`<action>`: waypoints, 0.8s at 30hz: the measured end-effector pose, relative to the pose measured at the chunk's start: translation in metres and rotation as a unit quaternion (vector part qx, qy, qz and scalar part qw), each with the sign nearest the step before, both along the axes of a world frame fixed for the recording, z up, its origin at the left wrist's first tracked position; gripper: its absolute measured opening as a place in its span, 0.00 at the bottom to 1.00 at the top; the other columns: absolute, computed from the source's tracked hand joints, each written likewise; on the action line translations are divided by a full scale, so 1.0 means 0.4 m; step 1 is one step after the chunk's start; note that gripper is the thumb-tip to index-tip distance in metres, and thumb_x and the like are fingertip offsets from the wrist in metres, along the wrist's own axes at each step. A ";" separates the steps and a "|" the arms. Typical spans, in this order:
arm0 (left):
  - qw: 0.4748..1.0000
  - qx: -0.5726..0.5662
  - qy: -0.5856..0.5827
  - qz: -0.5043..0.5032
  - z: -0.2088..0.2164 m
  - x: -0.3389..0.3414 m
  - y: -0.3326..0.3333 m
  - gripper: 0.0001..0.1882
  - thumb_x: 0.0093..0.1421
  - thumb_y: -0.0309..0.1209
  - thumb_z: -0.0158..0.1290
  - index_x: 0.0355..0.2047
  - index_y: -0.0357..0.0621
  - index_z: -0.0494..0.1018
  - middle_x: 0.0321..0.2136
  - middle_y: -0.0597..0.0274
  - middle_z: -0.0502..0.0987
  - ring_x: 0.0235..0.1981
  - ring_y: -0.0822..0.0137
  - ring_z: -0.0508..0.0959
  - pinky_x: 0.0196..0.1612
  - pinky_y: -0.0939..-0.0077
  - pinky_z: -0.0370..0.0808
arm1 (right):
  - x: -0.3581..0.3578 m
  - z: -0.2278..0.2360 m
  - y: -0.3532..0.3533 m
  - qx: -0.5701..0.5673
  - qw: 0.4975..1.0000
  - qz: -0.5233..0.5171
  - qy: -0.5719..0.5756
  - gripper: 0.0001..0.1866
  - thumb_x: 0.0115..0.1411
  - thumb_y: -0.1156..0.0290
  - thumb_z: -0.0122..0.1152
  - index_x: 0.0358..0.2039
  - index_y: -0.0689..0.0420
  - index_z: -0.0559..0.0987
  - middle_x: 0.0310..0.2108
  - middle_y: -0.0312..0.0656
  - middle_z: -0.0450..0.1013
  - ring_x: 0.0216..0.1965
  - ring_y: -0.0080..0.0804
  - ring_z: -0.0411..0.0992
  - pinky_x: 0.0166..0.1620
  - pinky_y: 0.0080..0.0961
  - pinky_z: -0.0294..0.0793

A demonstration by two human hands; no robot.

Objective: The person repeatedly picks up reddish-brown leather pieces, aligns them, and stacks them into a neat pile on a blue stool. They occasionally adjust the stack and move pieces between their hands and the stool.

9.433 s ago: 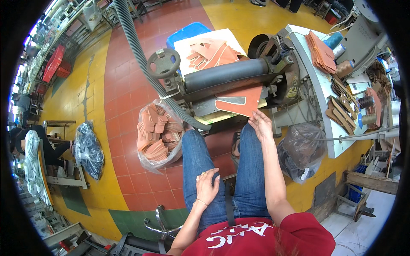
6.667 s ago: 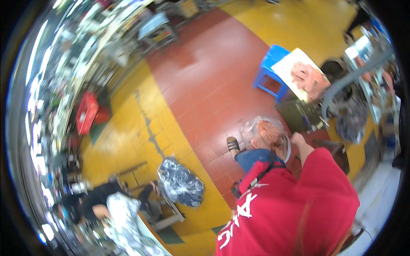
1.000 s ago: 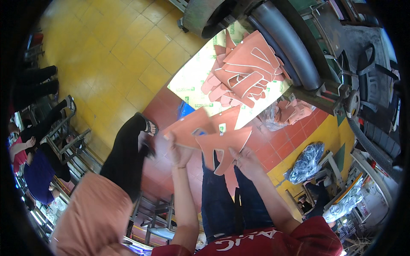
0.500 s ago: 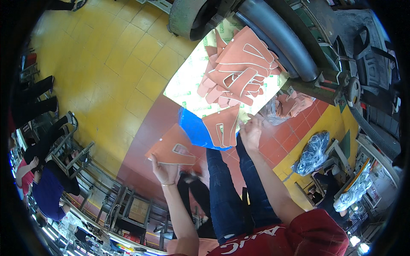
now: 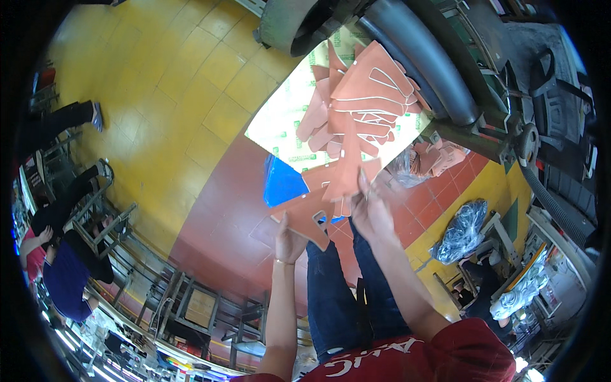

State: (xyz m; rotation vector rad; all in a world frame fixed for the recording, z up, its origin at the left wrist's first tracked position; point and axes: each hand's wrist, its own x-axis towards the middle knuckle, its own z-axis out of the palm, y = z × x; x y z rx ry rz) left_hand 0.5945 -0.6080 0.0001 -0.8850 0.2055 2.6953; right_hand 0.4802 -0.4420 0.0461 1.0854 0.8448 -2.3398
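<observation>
Two hands are working apart over your lap, each gripping a flat salmon-coloured cut-out beside a black roller (image 5: 423, 60). Your left hand (image 5: 291, 243) is pinching the windowed panel (image 5: 299, 210) by its near edge, thumb on top, probably to leave its cut-out window uncovered. Your right hand (image 5: 374, 216), slightly blurred, is closing thumb and forefinger on the narrow-topped panel (image 5: 348, 167), whose tip is overlapping the near side of the pile of cut-outs (image 5: 375, 86). That pile is lying on a pale printed sheet (image 5: 277, 121), seemingly placed there for easy reach. Your left forearm is rising almost straight; your right is slanting inward from the lower right, wrist bent slightly, fingertips pointing toward the sheet.
</observation>
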 end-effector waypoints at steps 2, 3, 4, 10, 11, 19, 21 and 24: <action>0.998 -0.048 -0.023 0.021 -0.029 -0.014 0.028 0.35 0.65 0.53 0.40 0.62 0.40 0.55 0.61 0.52 0.61 0.63 0.55 0.59 0.62 0.50 0.60 | 0.073 0.043 -0.025 -0.140 0.983 -0.052 -0.108 0.17 0.66 0.66 0.50 0.52 0.60 0.67 0.45 0.42 0.72 0.42 0.28 0.75 0.44 0.24 0.82; 0.998 -0.042 -0.008 0.053 -0.036 -0.014 0.036 0.35 0.66 0.54 0.39 0.62 0.40 0.54 0.61 0.52 0.61 0.63 0.56 0.59 0.62 0.52 0.60 | 0.109 0.058 -0.049 -0.177 0.969 -0.075 -0.153 0.16 0.67 0.66 0.49 0.52 0.59 0.67 0.46 0.42 0.72 0.45 0.29 0.75 0.45 0.23 0.82; 0.998 -0.005 -0.004 0.068 -0.040 -0.014 0.037 0.33 0.66 0.51 0.40 0.62 0.40 0.54 0.60 0.52 0.61 0.62 0.57 0.60 0.62 0.53 0.61 | 0.135 0.064 -0.074 -0.154 0.955 -0.065 -0.244 0.16 0.66 0.64 0.51 0.52 0.56 0.68 0.43 0.39 0.73 0.46 0.28 0.74 0.40 0.23 0.81; 0.996 -0.061 -0.011 -0.069 -0.010 -0.023 0.021 0.29 0.62 0.25 0.52 0.61 0.39 0.55 0.56 0.56 0.66 0.55 0.63 0.70 0.57 0.65 0.69 | 0.172 0.151 -0.027 0.138 0.802 0.579 -0.049 0.12 0.61 0.62 0.61 0.29 0.58 0.79 0.22 0.35 0.73 0.25 0.18 0.71 0.27 0.19 0.67; 0.990 -0.100 -0.020 -0.095 0.002 -0.027 0.011 0.27 0.62 0.25 0.52 0.60 0.38 0.57 0.54 0.56 0.68 0.54 0.63 0.71 0.56 0.66 0.69 | 0.165 0.169 -0.015 0.284 0.805 0.516 0.072 0.14 0.57 0.65 0.66 0.19 0.60 0.78 0.14 0.33 0.69 0.18 0.17 0.66 0.25 0.17 0.64; 0.923 -0.175 0.099 -0.328 0.046 -0.014 -0.109 0.21 0.60 0.26 0.51 0.53 0.34 0.66 0.42 0.55 0.77 0.43 0.58 0.78 0.47 0.63 0.73 | -0.112 0.138 0.052 0.339 0.679 0.567 0.321 0.26 0.49 0.67 0.71 0.48 0.60 0.74 0.41 0.42 0.76 0.39 0.32 0.75 0.42 0.30 0.73; 0.923 -0.199 0.081 -0.319 0.031 -0.009 -0.141 0.22 0.62 0.31 0.51 0.55 0.34 0.64 0.46 0.54 0.75 0.46 0.58 0.76 0.50 0.62 0.72 | -0.102 0.190 0.049 0.371 0.615 0.588 0.371 0.18 0.49 0.65 0.70 0.41 0.56 0.77 0.35 0.37 0.77 0.33 0.32 0.76 0.38 0.28 0.75; 0.967 -0.178 -0.005 -0.184 0.001 -0.010 -0.153 0.26 0.64 0.40 0.50 0.57 0.35 0.62 0.50 0.54 0.72 0.51 0.61 0.73 0.53 0.63 0.70 | -0.062 0.295 0.062 0.452 0.478 0.581 0.480 0.12 0.50 0.66 0.67 0.34 0.54 0.78 0.29 0.35 0.76 0.28 0.32 0.75 0.32 0.28 0.74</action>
